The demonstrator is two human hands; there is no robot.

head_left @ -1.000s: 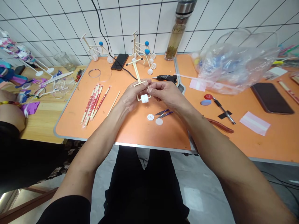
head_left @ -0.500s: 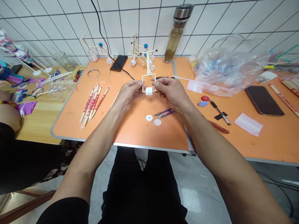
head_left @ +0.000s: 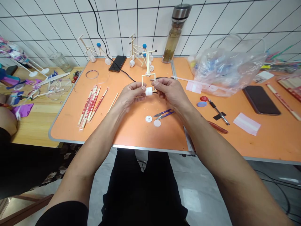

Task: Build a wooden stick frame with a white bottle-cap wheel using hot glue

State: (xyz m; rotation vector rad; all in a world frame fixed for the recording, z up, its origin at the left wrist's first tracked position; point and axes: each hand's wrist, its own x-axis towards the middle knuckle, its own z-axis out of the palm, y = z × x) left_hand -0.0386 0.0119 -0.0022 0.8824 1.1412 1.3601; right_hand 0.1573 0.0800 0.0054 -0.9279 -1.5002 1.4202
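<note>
My left hand (head_left: 130,95) and my right hand (head_left: 170,92) both pinch a rectangular frame of wooden sticks (head_left: 148,75) over the orange table (head_left: 70,125). A longer stick rises from the frame toward the back. A white bottle-cap wheel (head_left: 148,91) sits at the frame's lower edge, between my fingertips. Below my hands lie purple-handled thread snips (head_left: 164,114) and several white plastic discs, including one with a red centre (head_left: 148,118). A black glue gun (head_left: 160,78) is partly hidden behind my right hand.
Chopsticks in red-and-white wrappers (head_left: 91,103) lie left of my hands. Stick-and-wheel models (head_left: 138,51) and a black phone (head_left: 117,63) stand at the back, near a glass flask (head_left: 172,34). A plastic bag (head_left: 227,70) fills the right side. A co-worker's arm (head_left: 7,121) rests at the left table.
The stick frame has swung from tilted to nearly upright, and my hands have raised it with the wheel. The whole view has shifted slightly as my head moved.
</note>
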